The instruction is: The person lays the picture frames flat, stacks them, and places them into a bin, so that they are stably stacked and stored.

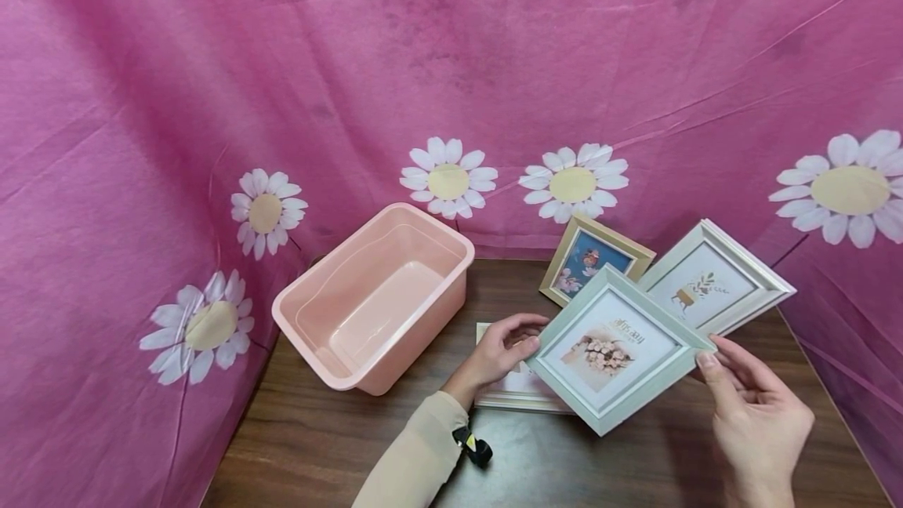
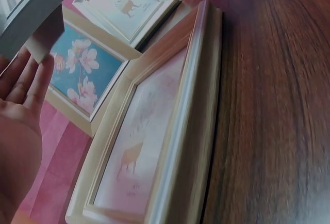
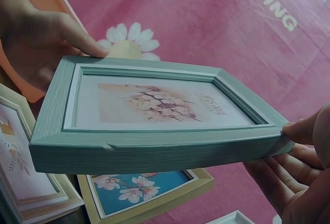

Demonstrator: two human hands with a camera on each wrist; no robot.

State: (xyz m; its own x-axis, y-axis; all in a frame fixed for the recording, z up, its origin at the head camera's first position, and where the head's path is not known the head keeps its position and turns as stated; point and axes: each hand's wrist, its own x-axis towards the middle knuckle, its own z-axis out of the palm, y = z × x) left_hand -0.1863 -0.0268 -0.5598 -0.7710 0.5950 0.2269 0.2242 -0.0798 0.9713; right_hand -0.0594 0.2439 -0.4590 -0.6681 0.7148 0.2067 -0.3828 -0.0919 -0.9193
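A pale green picture frame (image 1: 600,418) with a flower-bouquet print is held up above the table between both hands. My left hand (image 1: 497,355) grips its left corner, thumb on top and fingers beneath. At the opposite corner my right hand (image 1: 762,414) pinches it the same way; the right wrist view shows the thumb on the green rim (image 3: 154,154). Under the held frame, a cream picture frame (image 2: 206,105) lies on the table, partly hidden. Behind are a gold frame (image 1: 557,269) with a blue blossom print and a white frame (image 1: 755,308) with a plant print.
A pink plastic basin (image 1: 405,363) stands on the left of the dark wooden table (image 1: 310,445), its visible inside bare. Pink cloth (image 1: 451,61) with daisies hangs around the table's back and sides. A black strap (image 1: 474,447) is on the left sleeve.
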